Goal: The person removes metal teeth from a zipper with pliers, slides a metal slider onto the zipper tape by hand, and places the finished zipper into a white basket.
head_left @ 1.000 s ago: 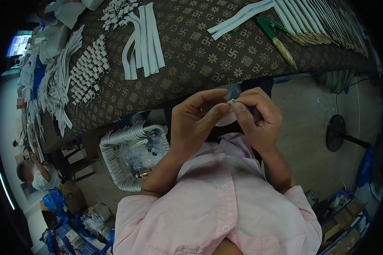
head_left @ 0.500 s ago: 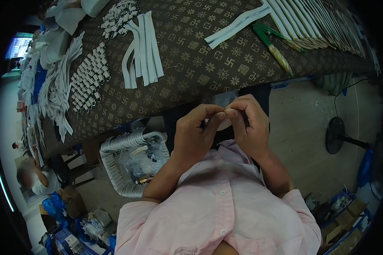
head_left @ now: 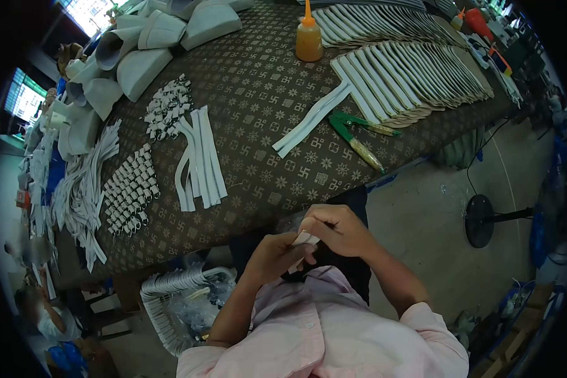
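Observation:
Close in front of my chest, both hands hold a small white strip (head_left: 305, 238), which resembles the zipper strips on the table. My left hand (head_left: 272, 259) is closed around its lower part, and part of it shows below the fingers. Against the strip's upper end presses my right hand (head_left: 339, 232), fingers curled and thumb bent in. A tiny orange spot shows at that end; what it is I cannot make out. On the patterned table lie several white zipper strips (head_left: 201, 160), with another single zipper strip (head_left: 312, 123) beside green pliers (head_left: 357, 140).
Rows of folded, edged pieces (head_left: 416, 79) cover the right of the table, near a glue bottle (head_left: 309, 41). Small tabs with metal rings (head_left: 132, 189) and grey moulded pieces (head_left: 145, 66) lie left. A woven basket (head_left: 160, 315) stands below; a stand base (head_left: 479, 220) is right.
The view has tilted up, showing more of the table's far side. My hands have gone from fingertips meeting to gripping the white strip, which is now plainly visible, with the right hand above.

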Demonstrator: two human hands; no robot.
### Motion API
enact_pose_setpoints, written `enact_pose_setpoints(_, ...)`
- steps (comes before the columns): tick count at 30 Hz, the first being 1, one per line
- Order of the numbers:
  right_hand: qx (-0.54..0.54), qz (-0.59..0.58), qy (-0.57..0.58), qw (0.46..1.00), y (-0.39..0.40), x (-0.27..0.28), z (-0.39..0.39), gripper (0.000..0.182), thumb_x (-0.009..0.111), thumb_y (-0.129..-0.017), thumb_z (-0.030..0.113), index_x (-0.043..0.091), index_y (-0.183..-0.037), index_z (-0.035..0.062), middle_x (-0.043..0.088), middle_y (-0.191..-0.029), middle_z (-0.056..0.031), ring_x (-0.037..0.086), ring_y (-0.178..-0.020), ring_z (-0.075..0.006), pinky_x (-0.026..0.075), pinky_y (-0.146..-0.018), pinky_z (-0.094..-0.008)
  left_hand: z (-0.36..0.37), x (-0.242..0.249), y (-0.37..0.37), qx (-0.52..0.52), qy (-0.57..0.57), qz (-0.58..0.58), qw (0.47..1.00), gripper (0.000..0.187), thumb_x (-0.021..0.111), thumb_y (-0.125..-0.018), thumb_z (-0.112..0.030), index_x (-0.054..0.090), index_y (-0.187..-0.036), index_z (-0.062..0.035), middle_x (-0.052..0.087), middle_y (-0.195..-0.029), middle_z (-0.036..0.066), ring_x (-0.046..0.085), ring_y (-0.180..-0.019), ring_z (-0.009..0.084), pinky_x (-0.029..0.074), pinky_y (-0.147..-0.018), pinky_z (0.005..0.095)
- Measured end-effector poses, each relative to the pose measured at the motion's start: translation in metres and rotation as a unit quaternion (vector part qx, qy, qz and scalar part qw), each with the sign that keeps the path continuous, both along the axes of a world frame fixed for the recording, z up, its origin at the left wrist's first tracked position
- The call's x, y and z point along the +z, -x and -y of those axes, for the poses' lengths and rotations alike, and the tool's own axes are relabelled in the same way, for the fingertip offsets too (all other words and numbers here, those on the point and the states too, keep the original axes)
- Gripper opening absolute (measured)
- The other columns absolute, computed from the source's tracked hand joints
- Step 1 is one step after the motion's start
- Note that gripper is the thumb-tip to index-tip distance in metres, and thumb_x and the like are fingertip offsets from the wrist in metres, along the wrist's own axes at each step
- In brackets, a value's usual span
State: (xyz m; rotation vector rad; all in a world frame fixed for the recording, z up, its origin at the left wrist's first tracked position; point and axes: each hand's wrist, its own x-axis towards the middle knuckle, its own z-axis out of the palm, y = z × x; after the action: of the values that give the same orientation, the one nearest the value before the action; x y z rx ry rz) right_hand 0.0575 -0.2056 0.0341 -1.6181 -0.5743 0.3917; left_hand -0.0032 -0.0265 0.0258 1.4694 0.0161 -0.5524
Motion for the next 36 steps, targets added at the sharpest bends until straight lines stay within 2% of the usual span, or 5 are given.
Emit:
enact_pose_setpoints(3,-0.062,0.075,0.004,0.995,-0.038,0.014,0.015,0.035,0.057,-0.086,0.032,0.060,-0.095,-0.0023,0.058,-0.082,-0.0116,0.057,-0.082,-0.0238,0.045,-0.073,-0.0335,-0.001,0.000,-0.002,0.002,0.029,-0.007,1.000,0.020,0.055,-0.089,-0.014,0.061,-0.092,0.0051,0.066,-0.077,0.013,0.062,-0.063,0.0141,0.051,-0.058,0.0254)
enact_pose_setpoints(7,-0.277,0.399,0.500,0.717,-0.110,-0.018,0.061,0.077,0.061,-0.075,0.056,0.040,-0.127,0.0029,0.040,-0.126,-0.0215,0.038,-0.115,-0.0357,0.032,-0.094,-0.0482,-0.006,0.004,-0.001,0.119,0.149,0.007,0.982,0.021,0.056,-0.088,-0.012,0.059,-0.098,0.0060,0.066,-0.079,0.016,0.065,-0.068,0.0184,0.053,-0.061,0.0270)
enact_pose_setpoints(15,-0.149,0.285,0.621,0.715,-0.101,-0.021,0.077,0.094,0.053,-0.075,0.067,0.024,-0.140,0.0057,0.030,-0.136,-0.0221,0.031,-0.124,-0.0393,0.024,-0.102,-0.0507,-0.017,-0.006,-0.001,0.203,0.200,0.021,0.958,0.032,0.047,-0.094,-0.022,0.053,-0.109,0.0056,0.063,-0.074,0.012,0.060,-0.061,0.0144,0.049,-0.058,0.0249)
enact_pose_setpoints(27,-0.150,0.363,0.613,0.686,-0.062,-0.023,0.102,0.073,0.061,-0.066,-0.001,0.031,-0.133,0.0005,0.044,-0.119,-0.0216,0.044,-0.106,-0.0380,0.037,-0.090,-0.0454,-0.017,-0.005,-0.002,0.243,0.173,0.014,0.954,0.023,0.052,-0.091,-0.019,0.056,-0.100,0.0024,0.063,-0.071,0.010,0.061,-0.059,0.0143,0.049,-0.056,0.0250)
enact_pose_setpoints(36,-0.140,0.298,0.372,0.868,0.005,-0.014,0.079,0.061,0.063,-0.072,0.002,0.038,-0.127,0.0004,0.048,-0.111,-0.0170,0.048,-0.101,-0.0328,0.039,-0.089,-0.0386,-0.014,-0.008,-0.007,0.242,0.166,0.034,0.955,0.020,0.059,-0.087,-0.018,0.062,-0.091,0.0014,0.062,-0.069,0.008,0.057,-0.056,0.0111,0.047,-0.053,0.0233)
